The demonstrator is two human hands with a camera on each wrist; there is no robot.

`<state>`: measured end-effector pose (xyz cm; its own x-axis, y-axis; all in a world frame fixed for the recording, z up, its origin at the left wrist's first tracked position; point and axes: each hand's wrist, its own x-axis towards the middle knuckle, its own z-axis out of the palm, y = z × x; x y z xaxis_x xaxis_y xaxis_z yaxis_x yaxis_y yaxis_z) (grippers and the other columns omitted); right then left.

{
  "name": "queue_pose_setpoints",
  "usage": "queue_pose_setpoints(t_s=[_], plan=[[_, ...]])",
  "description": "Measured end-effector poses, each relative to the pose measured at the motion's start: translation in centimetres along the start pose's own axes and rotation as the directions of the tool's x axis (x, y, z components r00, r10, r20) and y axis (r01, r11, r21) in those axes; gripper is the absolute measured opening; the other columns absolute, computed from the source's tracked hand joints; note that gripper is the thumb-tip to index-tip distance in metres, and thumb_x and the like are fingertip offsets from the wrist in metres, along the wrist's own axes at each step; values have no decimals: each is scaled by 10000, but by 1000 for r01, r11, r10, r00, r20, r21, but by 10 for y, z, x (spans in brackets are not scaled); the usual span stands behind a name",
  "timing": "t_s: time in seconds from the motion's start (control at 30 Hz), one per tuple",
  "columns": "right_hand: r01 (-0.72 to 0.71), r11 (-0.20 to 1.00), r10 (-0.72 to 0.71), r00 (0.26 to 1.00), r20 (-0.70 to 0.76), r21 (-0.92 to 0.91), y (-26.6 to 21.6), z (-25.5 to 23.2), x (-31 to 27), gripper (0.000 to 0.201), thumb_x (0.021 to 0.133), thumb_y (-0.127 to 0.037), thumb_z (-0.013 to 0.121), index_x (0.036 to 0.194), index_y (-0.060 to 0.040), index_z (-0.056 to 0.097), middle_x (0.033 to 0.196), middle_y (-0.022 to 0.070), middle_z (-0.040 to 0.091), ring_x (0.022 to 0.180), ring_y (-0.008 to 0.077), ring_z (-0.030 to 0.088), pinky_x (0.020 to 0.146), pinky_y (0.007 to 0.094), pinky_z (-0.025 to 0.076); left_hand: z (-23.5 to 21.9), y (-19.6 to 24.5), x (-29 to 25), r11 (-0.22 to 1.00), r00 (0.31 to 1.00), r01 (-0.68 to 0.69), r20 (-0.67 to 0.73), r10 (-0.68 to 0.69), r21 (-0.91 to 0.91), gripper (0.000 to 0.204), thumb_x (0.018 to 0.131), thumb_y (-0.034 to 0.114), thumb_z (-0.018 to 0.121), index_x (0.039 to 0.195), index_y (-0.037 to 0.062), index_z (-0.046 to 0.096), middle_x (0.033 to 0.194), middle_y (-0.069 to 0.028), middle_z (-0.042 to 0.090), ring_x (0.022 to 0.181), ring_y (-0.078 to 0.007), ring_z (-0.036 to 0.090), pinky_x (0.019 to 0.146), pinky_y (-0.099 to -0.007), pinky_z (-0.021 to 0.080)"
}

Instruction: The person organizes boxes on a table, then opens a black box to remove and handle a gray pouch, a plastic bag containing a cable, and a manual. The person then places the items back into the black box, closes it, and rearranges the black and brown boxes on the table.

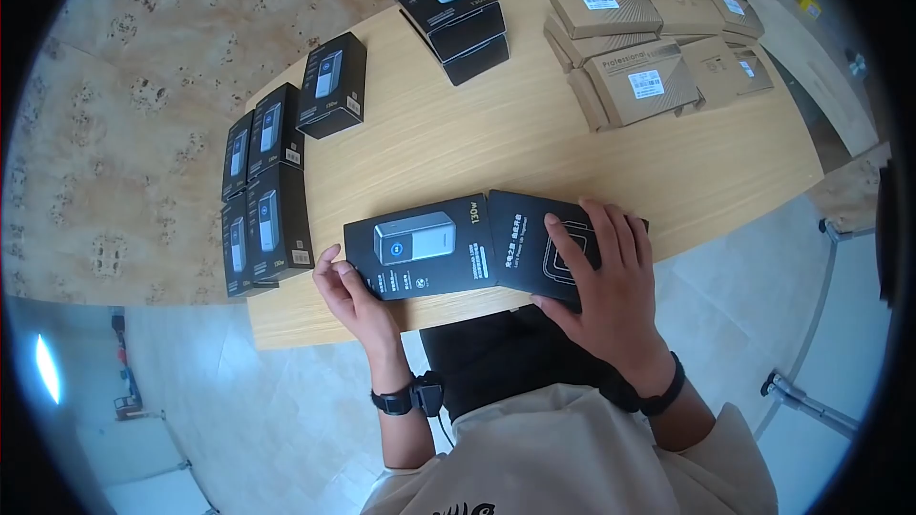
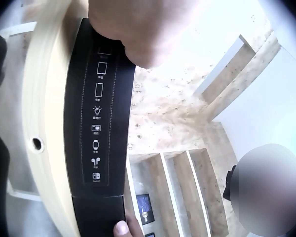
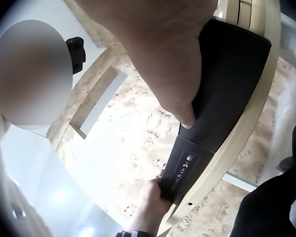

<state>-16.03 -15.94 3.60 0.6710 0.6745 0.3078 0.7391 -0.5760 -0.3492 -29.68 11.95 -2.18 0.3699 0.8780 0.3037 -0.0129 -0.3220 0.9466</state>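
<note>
A black power bank box (image 1: 418,246), its printed device picture facing up, lies near the table's front edge. My left hand (image 1: 355,300) holds its left end, thumb by the front corner. End to end with it, at a slight angle, is a second black box (image 1: 534,243) with white lettering and a line drawing. Across this one spreads my right hand (image 1: 611,291), gripping it with the thumb at the front edge and fingers over the top. In the left wrist view, the power bank box's side (image 2: 96,123) shows a row of device icons; the seam between the boxes is below.
Several upright black boxes (image 1: 270,219) line the table's left edge, another box (image 1: 332,86) beyond them. Two stacked black boxes (image 1: 447,0) stand at the far edge. Brown cardboard boxes (image 1: 641,84) with white labels are piled at the far right of the wooden table (image 1: 429,148).
</note>
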Motion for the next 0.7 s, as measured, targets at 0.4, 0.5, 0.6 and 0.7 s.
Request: queue_pose_setpoints(t_s=[0.4, 0.5, 0.6, 0.7], plan=[[34, 999, -35, 999, 30, 20, 5, -1, 1, 827, 820, -455, 823, 1553, -204, 532, 1514, 228, 469, 1398, 438, 458, 1199, 603, 315, 8, 6, 7, 1000, 1000, -28, -10, 28, -11, 219, 1145, 125, 449, 1328, 82, 560, 952, 39, 454, 844, -61, 403, 778, -230, 365], [43, 999, -43, 998, 48, 11, 6, -1, 3, 819, 825, -466, 813, 1553, -212, 537, 1513, 227, 471, 1395, 439, 461, 1198, 601, 317, 8, 7, 8, 1000, 1000, -16, -18, 16, -19, 215, 1147, 134, 454, 1327, 85, 561, 954, 39, 458, 851, -60, 411, 789, -229, 372], [40, 999, -40, 997, 73, 4, 5, -1, 3, 813, 824, -471, 810, 1550, -217, 544, 1515, 224, 473, 1395, 440, 460, 1200, 597, 317, 7, 9, 7, 1000, 1000, 0, -21, -1, -6, 208, 1148, 144, 465, 1323, 88, 562, 952, 38, 460, 855, -61, 416, 794, -229, 376], [38, 999, -39, 995, 87, 16, 6, -3, 6, 799, 818, -472, 812, 1535, -221, 564, 1515, 219, 479, 1395, 440, 460, 1204, 593, 316, 4, 4, 11, 1000, 1000, -2, -4, 2, -7, 212, 1147, 149, 476, 1330, 84, 561, 947, 39, 455, 851, -59, 409, 791, -226, 373]])
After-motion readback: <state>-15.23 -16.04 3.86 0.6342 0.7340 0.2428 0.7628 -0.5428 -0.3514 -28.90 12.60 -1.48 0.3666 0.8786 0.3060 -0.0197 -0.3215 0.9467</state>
